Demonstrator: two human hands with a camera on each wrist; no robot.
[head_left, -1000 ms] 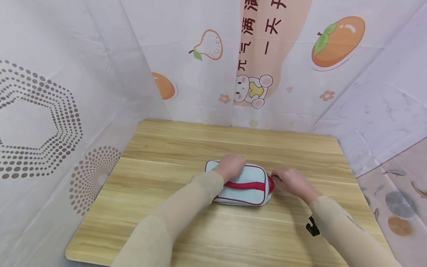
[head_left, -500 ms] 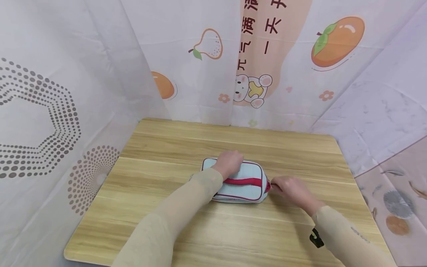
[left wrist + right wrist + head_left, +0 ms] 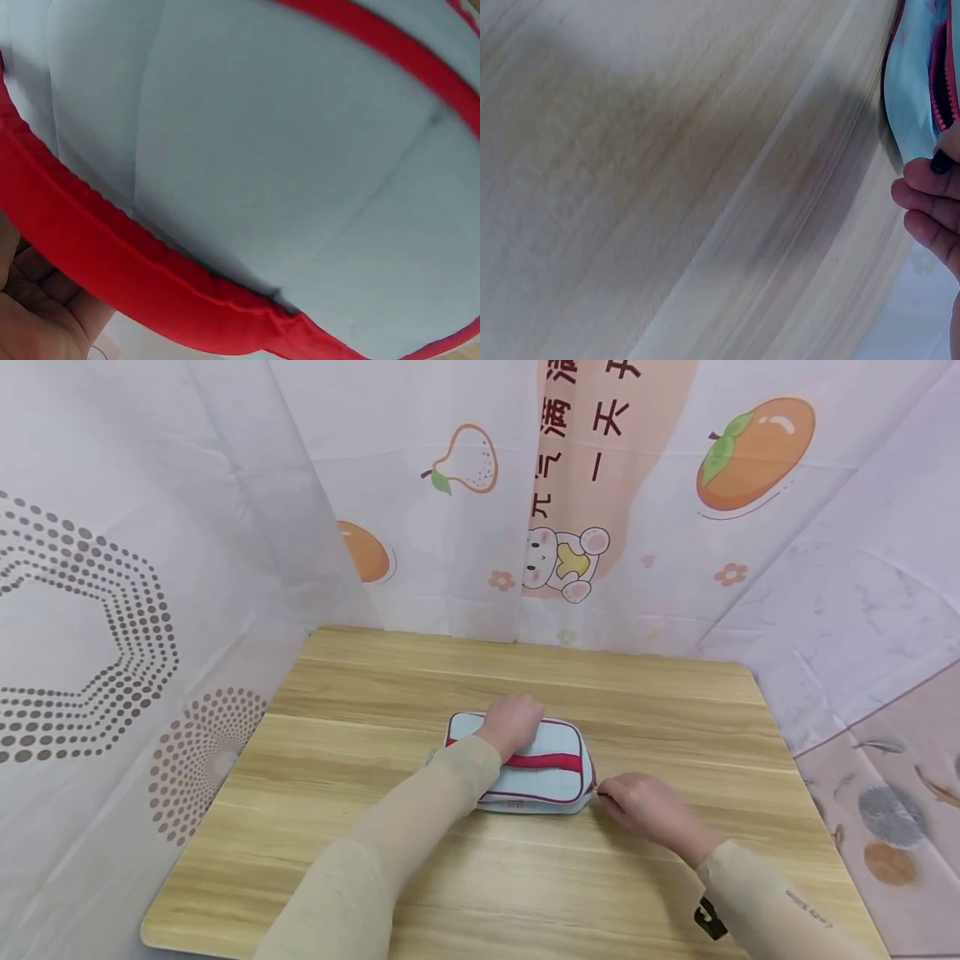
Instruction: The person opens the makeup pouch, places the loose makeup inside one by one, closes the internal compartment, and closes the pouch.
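A light blue zippered pouch (image 3: 528,785) with dark red piping lies mid-table, a red strap (image 3: 546,762) across its top. My left hand (image 3: 512,725) holds the pouch at its far side, fingers curled. In the left wrist view, the strap (image 3: 135,262) crosses in front of that hand (image 3: 45,315), hiding part of its hold. At the pouch's right end, my right hand (image 3: 648,807) pinches the zipper pull. The right wrist view shows the dark zipper pull (image 3: 940,162) between thumb and forefinger, below the red zipper teeth (image 3: 943,97), which stand parted there.
The wooden table (image 3: 375,693) has rounded corners and surrounds the pouch on every side. Printed white curtains (image 3: 420,552) hang behind it and to the left. A black strap end (image 3: 709,918) dangles under the right forearm.
My right hand has drawn the zipper pull round the pouch's right end, toward the near side. The red gap there has narrowed from view. The pouch and left hand have shifted slightly left.
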